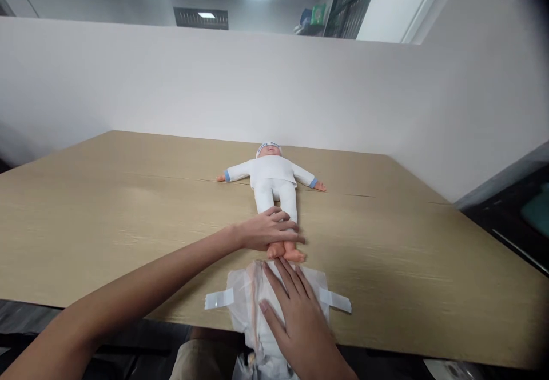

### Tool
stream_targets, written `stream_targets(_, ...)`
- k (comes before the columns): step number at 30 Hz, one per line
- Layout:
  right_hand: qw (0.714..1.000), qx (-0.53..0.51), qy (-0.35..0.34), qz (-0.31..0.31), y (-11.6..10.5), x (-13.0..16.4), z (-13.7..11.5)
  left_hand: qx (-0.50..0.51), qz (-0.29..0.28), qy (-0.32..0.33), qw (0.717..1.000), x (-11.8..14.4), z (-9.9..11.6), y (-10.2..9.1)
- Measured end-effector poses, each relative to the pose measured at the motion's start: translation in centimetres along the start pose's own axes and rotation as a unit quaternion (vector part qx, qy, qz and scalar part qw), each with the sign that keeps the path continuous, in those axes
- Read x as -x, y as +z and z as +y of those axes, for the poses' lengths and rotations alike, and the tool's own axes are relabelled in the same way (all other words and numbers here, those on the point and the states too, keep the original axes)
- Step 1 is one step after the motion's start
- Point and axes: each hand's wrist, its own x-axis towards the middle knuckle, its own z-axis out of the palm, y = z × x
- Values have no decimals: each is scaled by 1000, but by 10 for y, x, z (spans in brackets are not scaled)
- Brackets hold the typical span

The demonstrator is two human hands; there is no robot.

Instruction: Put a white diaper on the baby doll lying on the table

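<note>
A baby doll [273, 178] in a white suit and cap lies on its back on the wooden table [128, 220], arms spread, feet toward me. My left hand [268, 229] is closed around the doll's ankles, just above its bare feet. A white diaper [253, 303] lies unfolded at the table's near edge, its tape tabs sticking out to both sides. My right hand [295, 314] rests flat on the diaper with fingers spread, fingertips just short of the doll's feet.
A white partition wall [214, 83] runs behind the table. A dark surface [514, 214] lies to the right of the table. The diaper's lower end hangs over the near table edge above my lap.
</note>
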Motion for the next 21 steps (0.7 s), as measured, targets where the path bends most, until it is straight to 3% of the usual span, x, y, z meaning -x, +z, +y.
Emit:
stream_targets(5,1000,7,-13,-19,1,-5,10,25,31,3,999,-12,-6,-7)
stream_targets(8,999,2,-22,-42,-1,-15,17,121,84,-34,989,-19,-14,-34)
stream_targets(12,998,-8,-30,-59,-3,-38,27,261,148,-89,950,-25,-33,-80)
stream_targets(16,997,-9,-28,-67,0,-82,39,347,191,-154,905,-24,-56,-111)
stream_targets(21,997,-6,-28,-72,14,-160,63,381,245,-187,872,-16,-73,-124)
